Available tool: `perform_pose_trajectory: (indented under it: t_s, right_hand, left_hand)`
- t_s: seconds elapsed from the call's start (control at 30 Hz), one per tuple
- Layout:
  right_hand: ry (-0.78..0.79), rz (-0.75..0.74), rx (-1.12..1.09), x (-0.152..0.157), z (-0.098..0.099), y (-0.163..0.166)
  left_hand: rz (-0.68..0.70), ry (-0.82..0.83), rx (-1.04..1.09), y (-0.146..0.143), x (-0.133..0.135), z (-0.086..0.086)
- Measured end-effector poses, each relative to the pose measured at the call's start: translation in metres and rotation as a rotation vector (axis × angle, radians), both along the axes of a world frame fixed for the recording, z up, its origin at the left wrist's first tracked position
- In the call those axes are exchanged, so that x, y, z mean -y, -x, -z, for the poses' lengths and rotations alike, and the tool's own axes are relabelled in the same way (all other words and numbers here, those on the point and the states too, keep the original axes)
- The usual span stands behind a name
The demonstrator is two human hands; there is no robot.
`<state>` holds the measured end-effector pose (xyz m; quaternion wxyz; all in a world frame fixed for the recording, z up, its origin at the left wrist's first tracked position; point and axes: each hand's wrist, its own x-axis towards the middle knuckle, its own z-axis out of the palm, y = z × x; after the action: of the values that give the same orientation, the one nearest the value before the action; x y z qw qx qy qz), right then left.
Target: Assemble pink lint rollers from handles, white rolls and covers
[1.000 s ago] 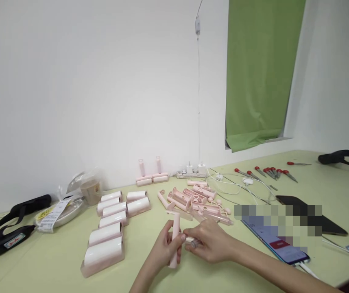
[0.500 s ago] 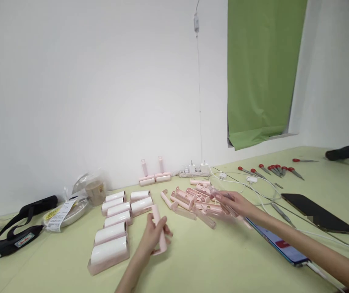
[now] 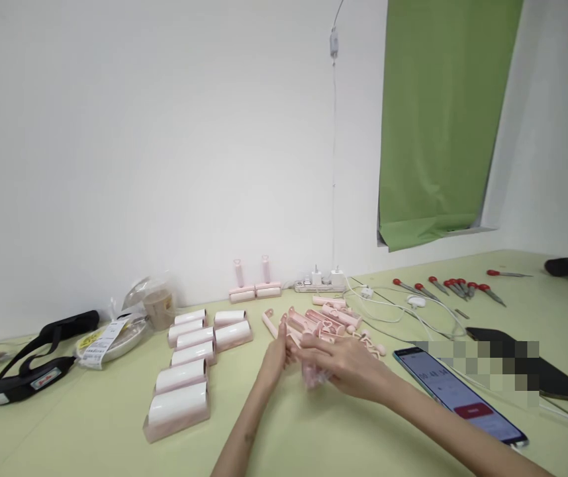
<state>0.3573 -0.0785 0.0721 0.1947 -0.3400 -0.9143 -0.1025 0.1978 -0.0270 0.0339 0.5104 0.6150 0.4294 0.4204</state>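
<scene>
My left hand [image 3: 275, 358] and my right hand [image 3: 351, 368] are together at the front of a heap of pink lint roller frames [image 3: 304, 321]. The right hand's fingers bend over pink and clear plastic pieces [image 3: 310, 375], partly covered and blurred. My left thumb points up beside the heap; its other fingers are hidden behind the right hand, so what they hold does not show. Small pink end pieces [image 3: 371, 343] lie right of the heap. White adhesive rolls [image 3: 179, 404] in pinkish clear covers lie in rows to the left.
Two assembled lint rollers [image 3: 267, 289] stand against the wall by a power strip [image 3: 318, 286]. To the right lie a phone [image 3: 443, 381], a dark tablet [image 3: 562, 377], cables and red-topped tools [image 3: 455, 286]. A bagged cup [image 3: 159, 308], wrapped plate [image 3: 125, 344] and black strap [image 3: 40, 371] are left.
My right hand has come left and down from the heap's right side, uncovering the phone. My left hand has moved right to meet it. The pink piece it held is no longer visible.
</scene>
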Motion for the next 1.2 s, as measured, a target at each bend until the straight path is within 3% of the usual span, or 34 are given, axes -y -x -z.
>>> perform_pose_trajectory:
  t_s: [0.1, 0.17, 0.27, 0.37, 0.43, 0.53, 0.7, 0.9, 1.07, 1.2]
  right_hand:
    - [0.039, -0.144, -0.073, 0.004, -0.002, 0.026]
    - [0.123, -0.177, -0.315, 0.003, -0.005, 0.04]
    - [0.324, -0.283, -0.892, -0.005, -0.015, 0.052]
    - [0.558, -0.525, -1.309, -0.015, -0.026, 0.058]
    - [0.626, -0.614, -1.382, -0.019, -0.028, 0.061]
    - [0.649, -0.624, -1.337, -0.022, -0.018, 0.067]
    - [0.448, -0.386, -1.111, -0.024, 0.0, 0.07]
    - [0.198, -0.024, -0.679, -0.031, 0.012, 0.056]
    - [0.248, 0.152, -0.754, -0.039, 0.033, 0.054]
    - [0.278, 0.294, -0.865, -0.049, 0.024, 0.041]
  left_hand:
    - [0.098, 0.173, 0.405, 0.014, 0.02, 0.004]
    - [0.083, 0.304, 0.633, 0.021, 0.029, 0.008]
    - [0.086, 0.439, 0.631, 0.028, 0.033, 0.012]
    - [0.197, 0.528, 0.573, 0.03, 0.034, 0.012]
    - [0.272, 0.565, 0.552, 0.029, 0.036, 0.011]
    - [0.385, 0.588, 0.551, 0.027, 0.04, 0.009]
    - [0.465, 0.585, 0.534, 0.026, 0.043, 0.005]
    - [0.304, 0.427, 0.334, 0.022, 0.046, 0.004]
    - [0.277, 0.202, 0.091, 0.017, 0.049, 0.008]
    - [0.198, -0.085, -0.178, 0.024, 0.049, 0.001]
